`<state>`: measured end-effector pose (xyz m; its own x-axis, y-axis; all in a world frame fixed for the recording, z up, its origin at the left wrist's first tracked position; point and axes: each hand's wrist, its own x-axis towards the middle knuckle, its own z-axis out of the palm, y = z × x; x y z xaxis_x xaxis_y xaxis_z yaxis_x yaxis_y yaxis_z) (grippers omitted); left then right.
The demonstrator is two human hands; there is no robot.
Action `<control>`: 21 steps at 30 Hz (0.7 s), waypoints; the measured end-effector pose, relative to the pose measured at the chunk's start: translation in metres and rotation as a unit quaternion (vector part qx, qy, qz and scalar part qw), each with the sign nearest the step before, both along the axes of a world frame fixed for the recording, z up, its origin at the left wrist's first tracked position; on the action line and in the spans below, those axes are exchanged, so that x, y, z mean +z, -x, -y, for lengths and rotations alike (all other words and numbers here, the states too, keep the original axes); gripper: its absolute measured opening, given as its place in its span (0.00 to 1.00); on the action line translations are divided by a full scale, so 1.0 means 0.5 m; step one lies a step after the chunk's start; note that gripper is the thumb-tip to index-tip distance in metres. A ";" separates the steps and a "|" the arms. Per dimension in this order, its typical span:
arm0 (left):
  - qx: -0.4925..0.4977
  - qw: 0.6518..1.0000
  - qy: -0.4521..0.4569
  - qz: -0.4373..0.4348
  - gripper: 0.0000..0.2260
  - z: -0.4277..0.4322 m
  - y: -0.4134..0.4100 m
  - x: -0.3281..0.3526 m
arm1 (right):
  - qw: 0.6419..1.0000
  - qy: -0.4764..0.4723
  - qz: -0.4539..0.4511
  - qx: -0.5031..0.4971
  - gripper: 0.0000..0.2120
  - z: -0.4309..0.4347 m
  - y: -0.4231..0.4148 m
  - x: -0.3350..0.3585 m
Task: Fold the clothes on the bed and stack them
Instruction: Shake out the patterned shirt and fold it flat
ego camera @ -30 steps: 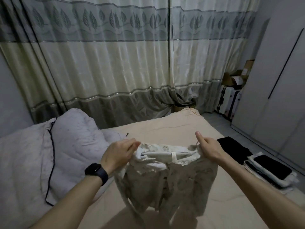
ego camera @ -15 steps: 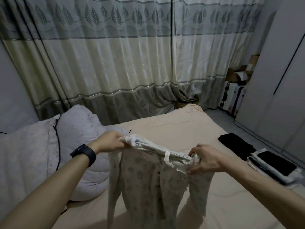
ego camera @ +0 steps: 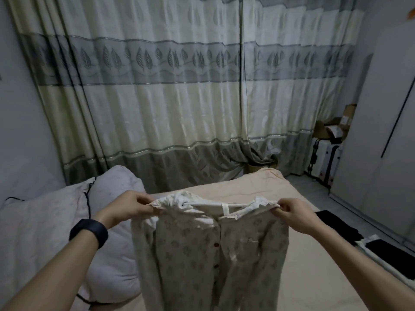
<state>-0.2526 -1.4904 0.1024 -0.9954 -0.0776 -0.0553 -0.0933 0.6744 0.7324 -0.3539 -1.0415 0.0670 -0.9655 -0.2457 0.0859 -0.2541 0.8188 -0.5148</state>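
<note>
- Head view, looking forward and down over your own arms: you hold a pale, printed button-front garment (ego camera: pixel 208 254) up in the air above the middle of the bed (ego camera: pixel 258 191). Its collar is stretched level between your hands, and its body hangs down toward the near edge.
- Your left hand (ego camera: pixel 132 206) pinches the left end of the collar between thumb and curled fingers. A black wristband (ego camera: pixel 88 232) sits on that wrist.
- Your right hand (ego camera: pixel 294 213) pinches the right end of the collar the same way, fingers curled round the fabric.
- The hanging garment hides the near middle of the bed from you.
- To the left, a rumpled pale quilt with dark piping (ego camera: pixel 45 232) is heaped along the bed's left side, just beside the garment's left edge.
- To the right, a flat black garment (ego camera: pixel 336 225) lies by the bed's right edge, partly behind your right forearm.
- Nearer you on that same edge sits a stack of folded clothes (ego camera: pixel 386 250), white with a black piece on top.
- The bed is covered by a plain peach-beige sheet, lightly creased, running away to its far edge.
- Beyond the far edge hang full-length curtains (ego camera: pixel 179 108), cream with grey leaf-patterned bands, drawn closed.
- In the far right corner of the room stand a pale suitcase (ego camera: pixel 323 160) and, above it, brown cardboard boxes (ego camera: pixel 332 129).
- A pale wardrobe (ego camera: pixel 381 153) with a dark vertical line fills the right side, and a plain wall (ego camera: pixel 18 131) fills the left. The light is dim.
</note>
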 end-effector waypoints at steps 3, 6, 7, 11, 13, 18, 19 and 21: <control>0.004 0.991 -0.136 0.003 0.06 0.011 -0.026 0.022 | 0.988 0.149 -0.028 0.015 0.09 0.010 -0.007 0.027; -0.029 0.965 -0.250 0.067 0.10 0.030 -0.055 0.031 | 0.972 0.234 -0.016 0.014 0.03 0.014 -0.012 0.034; -0.032 0.965 -0.249 0.072 0.10 0.033 -0.061 0.028 | 0.978 0.210 -0.004 0.019 0.05 0.014 -0.015 0.029; 0.081 0.972 -0.217 -0.041 0.06 0.028 -0.079 -0.012 | 0.995 0.076 0.060 0.024 0.08 0.019 -0.021 -0.004; 0.142 0.968 -0.173 -0.113 0.04 0.030 -0.082 -0.037 | 0.999 0.038 0.026 0.021 0.07 0.022 -0.027 -0.015; 0.131 0.983 -0.105 -0.074 0.02 -0.013 -0.093 -0.157 | 0.997 0.057 0.011 0.043 0.09 0.037 -0.069 -0.027; 0.120 0.985 -0.110 -0.051 0.03 -0.046 -0.097 -0.190 | 0.997 0.045 0.012 0.055 0.10 0.038 -0.077 -0.030; 0.102 0.986 -0.127 -0.017 0.03 -0.122 -0.101 -0.247 | 0.996 0.032 0.006 0.082 0.10 0.047 -0.092 -0.025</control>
